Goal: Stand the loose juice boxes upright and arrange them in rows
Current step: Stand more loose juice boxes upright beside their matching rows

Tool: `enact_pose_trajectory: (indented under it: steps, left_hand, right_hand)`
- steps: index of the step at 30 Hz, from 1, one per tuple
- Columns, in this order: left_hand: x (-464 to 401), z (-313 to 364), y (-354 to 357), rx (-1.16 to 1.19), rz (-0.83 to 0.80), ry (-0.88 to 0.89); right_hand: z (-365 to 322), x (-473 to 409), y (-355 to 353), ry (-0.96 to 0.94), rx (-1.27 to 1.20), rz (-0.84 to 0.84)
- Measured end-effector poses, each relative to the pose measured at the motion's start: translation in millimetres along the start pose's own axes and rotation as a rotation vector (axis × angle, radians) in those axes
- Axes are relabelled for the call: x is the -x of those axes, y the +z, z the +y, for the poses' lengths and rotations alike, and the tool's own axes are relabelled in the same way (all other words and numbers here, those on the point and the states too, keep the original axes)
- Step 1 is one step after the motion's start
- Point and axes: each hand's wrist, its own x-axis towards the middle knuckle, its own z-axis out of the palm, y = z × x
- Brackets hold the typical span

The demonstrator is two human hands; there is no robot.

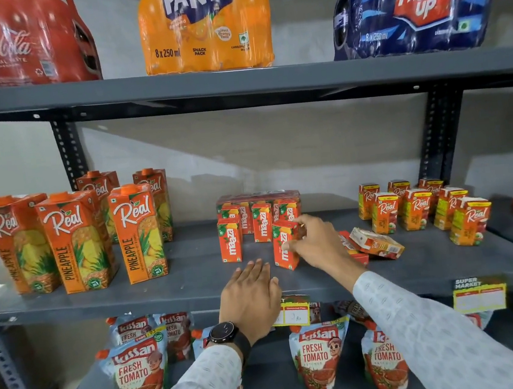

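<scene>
On the grey middle shelf (175,280) several small red Maaza juice boxes (253,223) stand upright in rows. My right hand (315,242) grips one upright Maaza box (283,248) at the front right of that group, fingers on its top and side. Two small boxes (376,243) lie tipped over just right of my hand, one across the other. Further right several small Real juice boxes (416,208) stand upright. My left hand (251,297) rests flat on the shelf's front edge, fingers together, holding nothing.
Tall Real pineapple cartons (75,240) fill the shelf's left. Coca-Cola, Fanta (204,24) and Thums Up packs sit on the upper shelf. Kissan tomato pouches (321,356) lie on the lower shelf. Price tags (479,295) hang from the shelf's front edge.
</scene>
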Motion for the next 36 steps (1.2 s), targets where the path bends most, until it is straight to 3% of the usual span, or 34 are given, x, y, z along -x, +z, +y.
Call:
enact_pose_trajectory:
  steps: [15, 22, 25, 27, 29, 33, 36]
  left_hand:
    - [1.3, 1.1, -2.1, -0.012, 0.02, 0.006]
    - [2.1, 0.1, -2.9, -0.015, 0.031, 0.011]
    - [1.5, -0.5, -2.3, -0.016, 0.024, 0.003]
    - [0.6, 0.1, -1.9, -0.017, 0.019, 0.003]
    - [1.3, 0.7, -1.8, -0.022, 0.015, 0.003]
    - [2.7, 0.6, -2.3, -0.026, 0.006, -0.001]
    - [2.6, 1.6, -3.3, -0.026, 0.004, 0.001]
  right_hand:
    - [-16.7, -22.1, 42.5, -0.005, -0.18, -0.016]
    - [-16.1, -20.0, 42.5, -0.016, -0.148, -0.03]
    - [-3.5, -12.7, 29.7, -0.144, 0.033, 0.129]
    - [10.7, -10.9, 15.3, -0.268, 0.302, 0.257]
    - [23.5, -12.1, 0.7, -0.279, 0.611, 0.351]
    - [37.0, -7.6, -12.7, -0.022, 0.918, 0.224]
    - [42.7, -3.1, -11.9, 0.011, 0.955, 0.165]
